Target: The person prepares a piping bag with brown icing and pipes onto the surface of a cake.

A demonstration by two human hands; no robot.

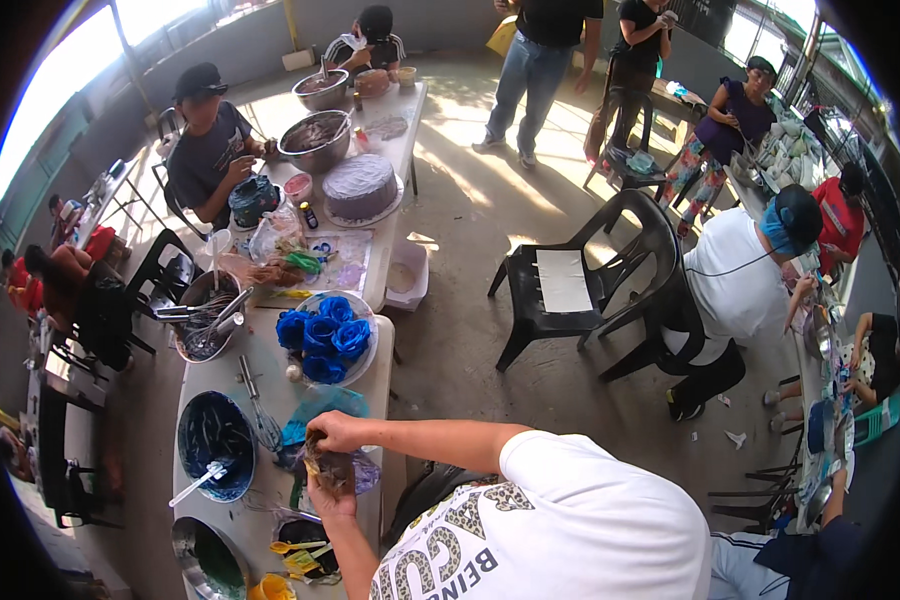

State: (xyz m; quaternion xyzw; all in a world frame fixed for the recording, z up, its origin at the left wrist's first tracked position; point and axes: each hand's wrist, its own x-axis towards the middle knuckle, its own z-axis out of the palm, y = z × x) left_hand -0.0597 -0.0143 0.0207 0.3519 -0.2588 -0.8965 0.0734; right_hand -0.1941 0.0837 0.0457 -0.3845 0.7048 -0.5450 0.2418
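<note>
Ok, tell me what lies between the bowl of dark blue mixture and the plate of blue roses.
A whisk and, nearer the roses, a small pale round item; the head view shows both.

Black plastic chair (518, 287), white sheet (563, 281) on its seat, grey concrete floor (470, 372), seated person in white top (735, 278).
</note>
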